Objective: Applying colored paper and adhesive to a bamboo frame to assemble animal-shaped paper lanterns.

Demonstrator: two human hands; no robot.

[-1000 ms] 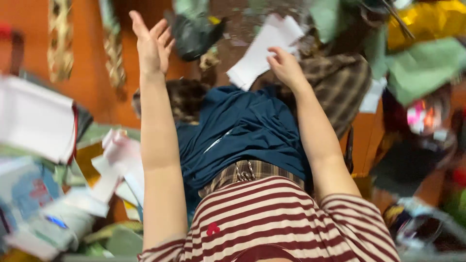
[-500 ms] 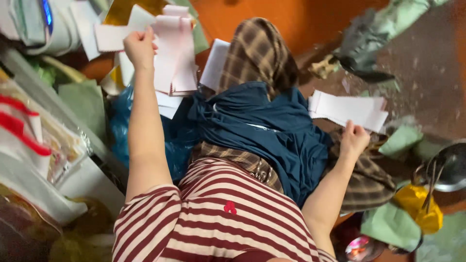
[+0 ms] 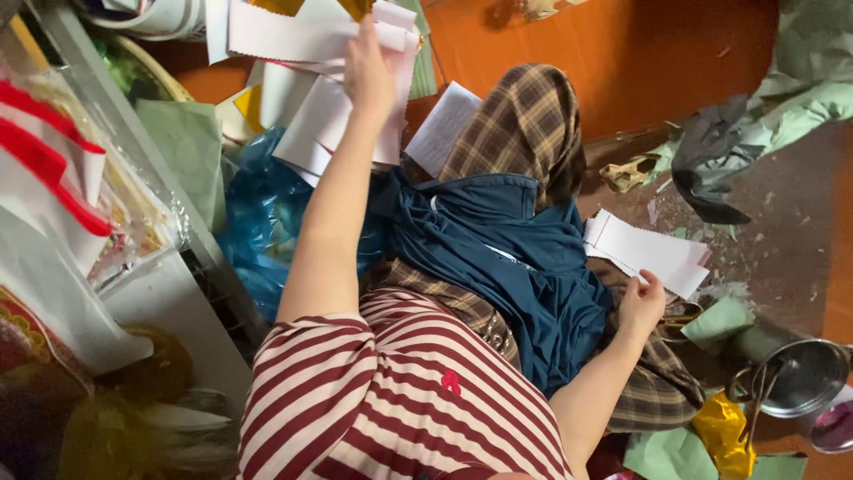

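Note:
My left hand is raised at the top of the view, gripping several white paper sheets with zigzag edges. My right hand reaches down to the right. Its thumb and fingers pinch the near edge of a small stack of white zigzag-edged sheets lying on the dusty floor. A dark blue cloth lies across my lap over plaid trousers. One more white sheet rests by my knee.
A blue plastic bag and green paper lie left of my legs, beside a metal shelf rail. A metal pot, yellow foil and a green scrap sit at lower right. Grey cloth lies on the orange floor.
My left hand first closed on the white sheets, then lifted them higher. My right hand came down to the stack on the floor and has stayed there.

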